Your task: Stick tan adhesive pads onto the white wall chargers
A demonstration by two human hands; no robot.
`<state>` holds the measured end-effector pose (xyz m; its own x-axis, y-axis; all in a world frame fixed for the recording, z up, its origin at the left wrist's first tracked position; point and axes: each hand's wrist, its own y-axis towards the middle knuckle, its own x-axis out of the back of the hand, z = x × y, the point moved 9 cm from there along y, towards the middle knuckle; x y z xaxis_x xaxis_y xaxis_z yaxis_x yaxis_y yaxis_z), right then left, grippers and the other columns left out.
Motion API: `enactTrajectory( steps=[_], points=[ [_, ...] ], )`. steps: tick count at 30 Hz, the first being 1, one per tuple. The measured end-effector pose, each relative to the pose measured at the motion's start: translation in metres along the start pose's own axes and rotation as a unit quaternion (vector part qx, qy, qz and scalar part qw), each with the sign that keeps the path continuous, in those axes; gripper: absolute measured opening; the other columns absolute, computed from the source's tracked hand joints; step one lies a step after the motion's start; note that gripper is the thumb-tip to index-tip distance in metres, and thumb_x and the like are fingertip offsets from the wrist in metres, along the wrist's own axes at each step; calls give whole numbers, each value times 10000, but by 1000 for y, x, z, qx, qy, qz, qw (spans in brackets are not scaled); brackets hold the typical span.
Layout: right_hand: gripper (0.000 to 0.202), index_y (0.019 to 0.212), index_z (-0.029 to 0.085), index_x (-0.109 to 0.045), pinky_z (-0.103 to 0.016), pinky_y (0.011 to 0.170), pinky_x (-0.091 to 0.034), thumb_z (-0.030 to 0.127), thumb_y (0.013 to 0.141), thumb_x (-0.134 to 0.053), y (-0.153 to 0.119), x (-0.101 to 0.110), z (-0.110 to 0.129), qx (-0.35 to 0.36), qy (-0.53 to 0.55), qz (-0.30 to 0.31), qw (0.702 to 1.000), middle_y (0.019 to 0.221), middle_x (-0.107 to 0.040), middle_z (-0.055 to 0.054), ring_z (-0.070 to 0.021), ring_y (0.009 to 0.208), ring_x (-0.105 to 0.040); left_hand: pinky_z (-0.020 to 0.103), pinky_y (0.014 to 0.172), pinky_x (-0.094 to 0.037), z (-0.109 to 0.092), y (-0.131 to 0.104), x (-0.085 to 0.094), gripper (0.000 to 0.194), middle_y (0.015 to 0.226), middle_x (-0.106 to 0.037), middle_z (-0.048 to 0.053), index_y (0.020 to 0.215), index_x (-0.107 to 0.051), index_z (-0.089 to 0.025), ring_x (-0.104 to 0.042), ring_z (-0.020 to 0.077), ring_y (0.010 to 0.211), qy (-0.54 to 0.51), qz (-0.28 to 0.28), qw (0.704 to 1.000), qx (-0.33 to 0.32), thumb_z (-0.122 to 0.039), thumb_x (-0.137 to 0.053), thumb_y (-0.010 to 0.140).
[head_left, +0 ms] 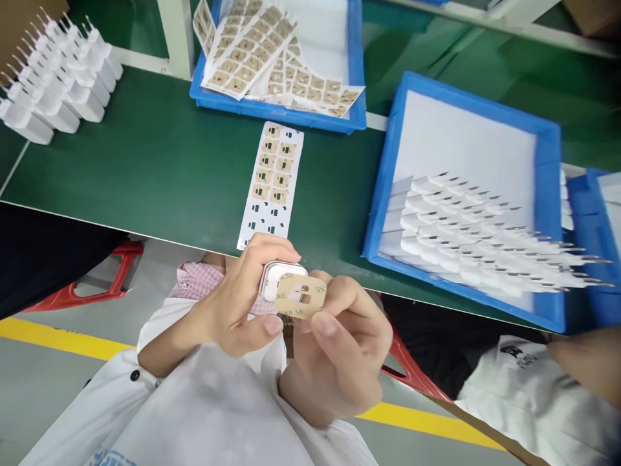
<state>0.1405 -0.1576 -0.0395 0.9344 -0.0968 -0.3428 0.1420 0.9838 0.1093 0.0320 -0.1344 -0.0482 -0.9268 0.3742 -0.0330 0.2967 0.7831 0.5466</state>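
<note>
My left hand (245,298) is closed around a small white plastic housing (268,283), whose rounded end faces up. Between the thumb and index finger of my right hand (347,336) is a tan adhesive sticker (310,294) with small cut-outs and printed letters. The sticker overlaps the housing from my view; whether they touch I cannot tell. Just beyond my hands, a white sticker sheet (272,181) lies on the green table (145,168). Tan stickers fill its far part, while its near rows show bare backing with holes.
A blue tray (276,110) at the back holds more sticker sheets. On the right, another blue tray (383,175) holds rows of white housings with thin metal tips (466,239). Similar white parts (63,77) stand at far left. A person's sleeve (538,395) is at lower right.
</note>
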Motion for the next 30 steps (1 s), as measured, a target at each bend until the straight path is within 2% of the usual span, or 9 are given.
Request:
enactTrajectory(
  steps=[7,11,23,30],
  points=[
    [254,681,218,-556,-257,518,-383,268,893,-685,-1,-1,-3,6,-40,-5,999,578,-468,53,-95,495,-386,453,829,-547,-10,2,2,475,1167,-488,110,1387,-421,-252,-533,264,1090,55,-11,998,-35,-460,-480,964],
    [222,703,219,-583,-273,536,-403,238,904,-678,-2,-1,-1,12,-38,0,999,610,-517,40,-106,523,-457,464,829,-540,-11,4,3,431,1136,-500,116,1350,-446,-226,-539,267,1081,66,-16,997,-30,-435,-476,974],
    [209,713,222,-592,-297,560,-434,217,908,-669,1,0,-3,11,-36,6,999,616,-509,38,-120,555,-500,422,903,-516,-8,5,1,418,1164,-507,104,1321,-442,-201,-522,245,1111,94,-12,995,-24,-457,-441,991],
    [193,727,230,-596,-312,531,-422,202,909,-655,3,-3,-3,14,-22,18,1000,605,-471,36,-127,537,-455,418,860,-535,-9,6,1,441,1130,-528,103,1296,-466,-197,-547,252,1072,89,-22,994,-54,-492,-490,969]
  ],
)
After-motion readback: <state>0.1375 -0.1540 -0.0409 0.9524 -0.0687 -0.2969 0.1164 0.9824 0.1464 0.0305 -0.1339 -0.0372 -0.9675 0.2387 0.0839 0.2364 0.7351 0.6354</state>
